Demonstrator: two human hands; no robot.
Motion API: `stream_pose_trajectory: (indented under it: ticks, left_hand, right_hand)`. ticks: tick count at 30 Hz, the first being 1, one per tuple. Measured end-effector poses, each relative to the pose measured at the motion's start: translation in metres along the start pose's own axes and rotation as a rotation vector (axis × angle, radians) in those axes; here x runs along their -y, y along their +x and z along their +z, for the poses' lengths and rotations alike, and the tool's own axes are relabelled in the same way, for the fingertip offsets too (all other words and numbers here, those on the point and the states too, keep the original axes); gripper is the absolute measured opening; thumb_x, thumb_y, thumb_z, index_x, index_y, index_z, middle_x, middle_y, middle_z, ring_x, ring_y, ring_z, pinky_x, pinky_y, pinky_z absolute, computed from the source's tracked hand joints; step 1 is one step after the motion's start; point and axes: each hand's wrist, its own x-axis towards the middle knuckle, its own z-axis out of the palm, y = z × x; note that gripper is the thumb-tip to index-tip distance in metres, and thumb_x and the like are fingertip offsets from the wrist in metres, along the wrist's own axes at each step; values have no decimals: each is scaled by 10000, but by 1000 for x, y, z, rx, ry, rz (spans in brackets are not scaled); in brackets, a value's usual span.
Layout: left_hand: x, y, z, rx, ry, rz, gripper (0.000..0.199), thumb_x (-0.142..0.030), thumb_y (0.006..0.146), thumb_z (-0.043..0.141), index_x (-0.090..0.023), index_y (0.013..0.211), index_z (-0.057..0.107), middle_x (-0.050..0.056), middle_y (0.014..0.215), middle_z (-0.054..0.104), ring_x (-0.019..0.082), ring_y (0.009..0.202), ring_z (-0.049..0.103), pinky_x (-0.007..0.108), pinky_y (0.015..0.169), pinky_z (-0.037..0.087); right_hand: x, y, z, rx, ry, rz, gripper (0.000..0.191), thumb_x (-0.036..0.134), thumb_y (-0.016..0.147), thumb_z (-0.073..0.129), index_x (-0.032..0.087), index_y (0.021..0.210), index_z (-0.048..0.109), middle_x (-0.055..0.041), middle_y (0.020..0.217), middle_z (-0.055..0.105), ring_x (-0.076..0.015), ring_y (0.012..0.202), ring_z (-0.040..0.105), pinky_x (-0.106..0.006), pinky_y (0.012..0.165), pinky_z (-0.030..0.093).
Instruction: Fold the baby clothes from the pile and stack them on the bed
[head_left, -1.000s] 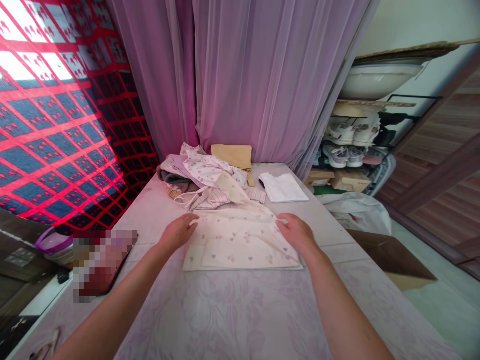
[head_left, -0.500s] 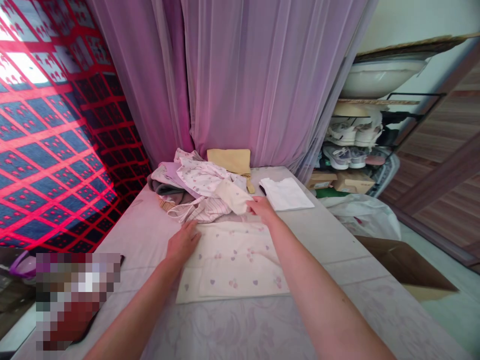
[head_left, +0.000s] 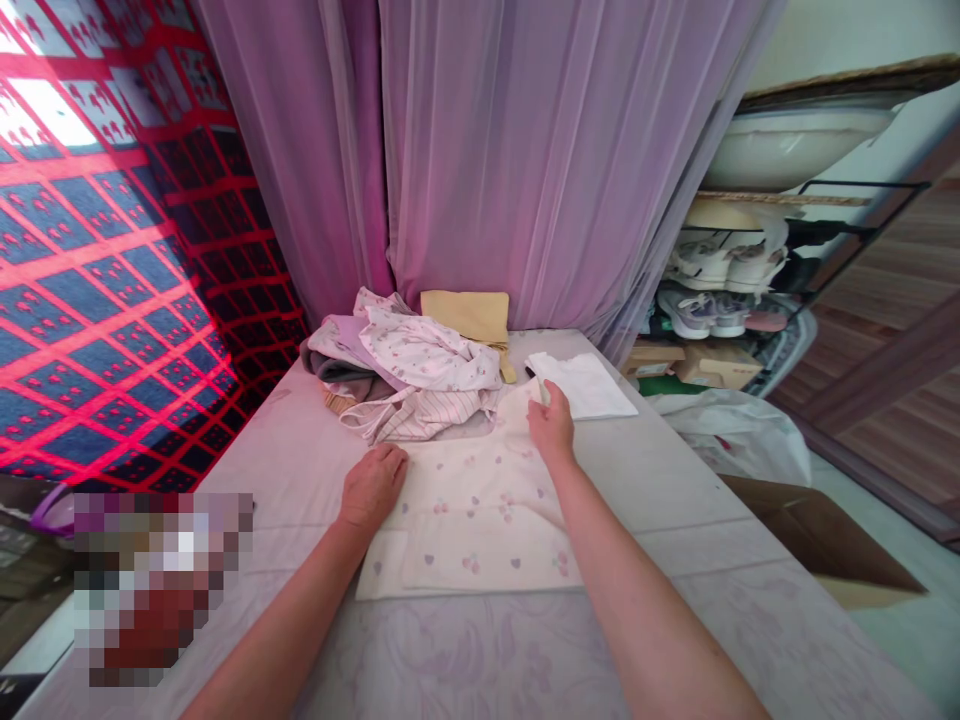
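A cream garment with small heart and cherry prints (head_left: 472,520) lies spread on the bed, its lower part folded over. My right hand (head_left: 551,425) pinches its upper right part, close to a folded white cloth (head_left: 589,385) but apart from it. My left hand (head_left: 373,487) rests flat at the garment's left edge, fingers together and holding nothing. Beyond the garment sits a crumpled pile of printed and striped clothes (head_left: 401,375), with a folded yellow cloth (head_left: 466,315) behind it.
The pale floral bed surface (head_left: 480,650) ends at a sheer purple curtain (head_left: 517,150). To the right stand a shoe rack (head_left: 720,270), cardboard boxes (head_left: 694,365) and a white plastic bag (head_left: 727,435). A pixelated patch (head_left: 157,585) covers something at lower left.
My right hand has moved right along the far edge, and the cream flap that lay against the pile is now drawn out with it. My left hand has stayed almost still.
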Motion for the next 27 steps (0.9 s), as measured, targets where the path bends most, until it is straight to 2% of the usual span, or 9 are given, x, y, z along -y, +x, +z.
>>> stream_pose_trajectory:
  ticks: [2,4,6,8,15,19,21,24,27]
  left_hand:
    - [3,2,2,-18,-31,107,282,-288,915,389,-214,905,660,69,951,668,213,916,592,362,860,476]
    - [7,4,6,-28,-81,169,299,-295,913,388,-202,966,667,77,1010,674,219,963,588,390,922,461]
    - [9,5,10,-21,-108,164,331,-306,918,371,-191,1029,661,83,1074,669,221,1014,583,398,958,451]
    - [10,5,13,-3,-104,128,350,-315,921,361,-182,1056,655,90,1104,663,227,1043,580,400,972,446]
    - [-2,15,-6,147,53,44,287,-230,882,400,-169,1019,644,108,1059,670,239,1001,607,388,892,478]
    - [-32,29,-16,240,146,11,295,-160,845,391,-89,915,669,204,939,680,323,894,646,472,783,495]
    - [-57,32,-9,235,114,68,315,-202,872,382,-93,945,669,201,989,677,314,949,639,456,836,482]
    - [-95,32,10,257,22,234,359,-326,908,409,-181,1176,598,95,1269,598,227,1194,529,342,1016,394]
    - [-114,32,28,290,-58,250,498,-410,922,390,-170,1353,454,102,1458,406,260,1357,336,425,1112,268]
  right_hand:
    - [5,-26,0,117,-64,-171,536,234,894,283,162,1420,357,-129,1423,431,-205,1235,474,-366,1010,396]
    - [10,-52,4,401,-207,-387,501,298,914,310,221,1400,406,-73,1429,443,-203,1332,360,-410,1113,247]
    - [13,-69,8,614,-344,-447,523,374,927,298,227,1424,367,-61,1491,348,-209,1390,250,-459,1138,147]
    - [11,-75,9,706,-434,-426,555,420,933,268,214,1446,322,-61,1528,257,-208,1413,181,-481,1139,99]
    - [-22,-65,-29,661,-576,-320,573,417,935,253,169,1448,315,-74,1542,208,-193,1418,160,-450,1143,85]
    - [-41,-76,-49,589,-607,-231,572,412,934,251,171,1449,309,-69,1543,208,-198,1415,167,-474,1134,115]
    - [-45,-79,-52,576,-615,-184,573,413,935,244,172,1452,300,-67,1547,192,-198,1416,162,-482,1128,125]
    - [-45,-81,-52,578,-618,-168,566,422,936,249,201,1454,297,-53,1552,178,-203,1418,149,-493,1126,107]
    - [-44,-81,-50,570,-622,-174,548,440,939,240,253,1451,304,-32,1556,174,-211,1417,148,-512,1120,99]
